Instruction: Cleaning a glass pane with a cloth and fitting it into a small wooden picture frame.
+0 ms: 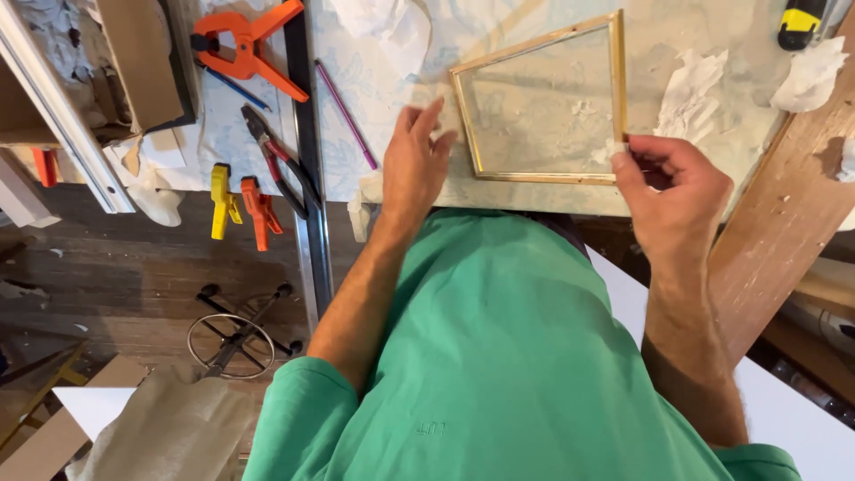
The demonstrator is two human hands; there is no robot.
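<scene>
A small gold-edged picture frame (545, 105) lies flat on the pale patterned work surface (392, 80). My left hand (416, 163) rests with fingers spread against the frame's near left corner, holding nothing. At the frame's near right corner, my right hand (672, 191) pinches a small wad of white paper (614, 151) against the frame's edge. My green shirt fills the lower middle of the view.
Crumpled white paper (693, 93) lies right of the frame, more at the far right. A pink pencil (346, 114), red-handled pliers (278, 160), orange and yellow clamps (240, 207) and a long metal ruler (307, 160) lie left. A wooden board (784, 205) slants on the right.
</scene>
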